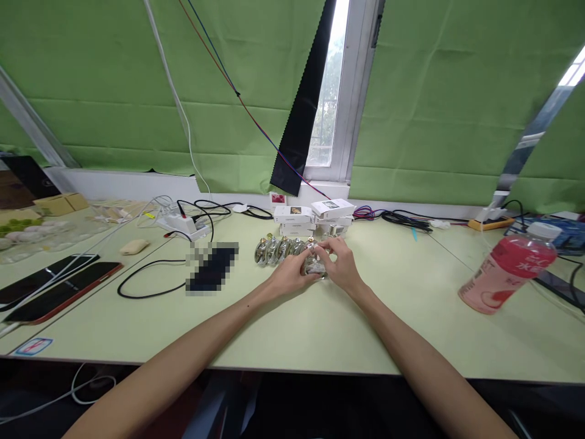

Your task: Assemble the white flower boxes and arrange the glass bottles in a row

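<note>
Both my hands close on a round, shiny metal piece [314, 267] with a small brass-coloured top, seemingly in clear wrap; its exact kind is too small to make out. My left hand [291, 272] grips its left side, with thumb and fingers bent around it. From the right, my right hand [342, 263] pinches it near the top, hiding part of it. Several similar round metal pieces [272, 250] stand upright in a row just left of it. Right behind are stacked small white boxes [292, 214], each with a small picture on top.
A blurred-out dark device [212, 268] with a black cable lies to the left. Farther left are two phones [68, 289], a cream case [134, 247] and a white power strip [185, 225]. A pink drink bottle [507, 268] stands on the right. Cables run along the wall.
</note>
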Demonstrator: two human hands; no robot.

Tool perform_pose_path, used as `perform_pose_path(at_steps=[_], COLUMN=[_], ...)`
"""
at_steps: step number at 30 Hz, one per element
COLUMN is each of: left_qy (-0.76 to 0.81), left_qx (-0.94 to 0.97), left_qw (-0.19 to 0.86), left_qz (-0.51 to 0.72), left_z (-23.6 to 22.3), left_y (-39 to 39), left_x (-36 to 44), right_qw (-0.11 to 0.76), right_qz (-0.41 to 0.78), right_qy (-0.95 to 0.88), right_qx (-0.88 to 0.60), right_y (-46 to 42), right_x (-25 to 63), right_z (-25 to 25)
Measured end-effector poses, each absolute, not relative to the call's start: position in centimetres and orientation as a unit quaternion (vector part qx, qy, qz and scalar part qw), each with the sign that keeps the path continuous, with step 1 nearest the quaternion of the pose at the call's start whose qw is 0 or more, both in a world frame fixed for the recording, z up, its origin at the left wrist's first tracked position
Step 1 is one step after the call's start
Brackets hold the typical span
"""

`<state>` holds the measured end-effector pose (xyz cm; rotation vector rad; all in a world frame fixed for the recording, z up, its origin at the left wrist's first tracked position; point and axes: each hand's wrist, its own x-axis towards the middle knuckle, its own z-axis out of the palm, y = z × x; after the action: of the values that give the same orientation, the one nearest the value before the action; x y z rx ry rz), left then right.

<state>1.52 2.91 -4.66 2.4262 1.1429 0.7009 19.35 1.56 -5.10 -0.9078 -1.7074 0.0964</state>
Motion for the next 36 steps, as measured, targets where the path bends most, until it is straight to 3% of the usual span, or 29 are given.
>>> perform_pose_path(at_steps=[19,36], left_qy=[0.396,0.404], left_qx=[0.861,0.86], left_qw=[0.183,0.172], left_qz=[0.263,0.26], left_z=[-4.8,-4.8], left_y=[2.9,2.94], left_x=[1.7,1.7], right_qw=[0.575,0.576], right_qz=[0.12,0.111], right_qy=[-0.713,-0.695], right_qx=[-0.384,-0.416], right_y=[1.44,1.82], right_x=[19.32,18.93], right_z=[-4.81,-4.96])
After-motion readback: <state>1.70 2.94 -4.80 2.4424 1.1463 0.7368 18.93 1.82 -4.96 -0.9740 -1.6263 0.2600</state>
